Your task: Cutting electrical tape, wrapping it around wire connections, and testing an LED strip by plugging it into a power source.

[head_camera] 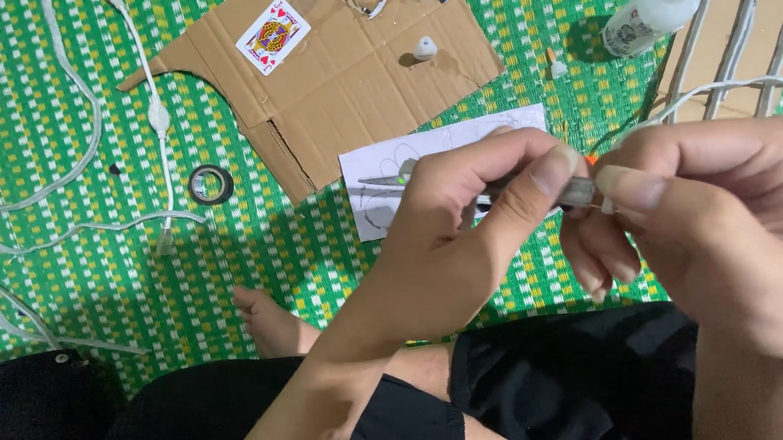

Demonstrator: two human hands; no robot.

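Note:
My left hand [464,234] and my right hand [713,221] meet at the middle right, close to the camera. Together they pinch a small grey, tube-like piece [579,192]; my left thumb and forefinger grip its left end and my right thumb and fingers grip its right end. A bit of orange shows just above it. A thin white wire [715,89] runs from behind my right hand toward the upper right. Under my hands lies a white sheet of paper with pencil drawings [388,162], with a slim green-tipped tool [385,181] resting on it.
A cut brown cardboard sheet [348,79] carries a playing card [273,34] and a small white cap [424,48]. A tape roll [210,184] and white cables [161,116] lie left. A glue bottle [653,14] and a metal wire rack [739,32] sit upper right on the green woven mat.

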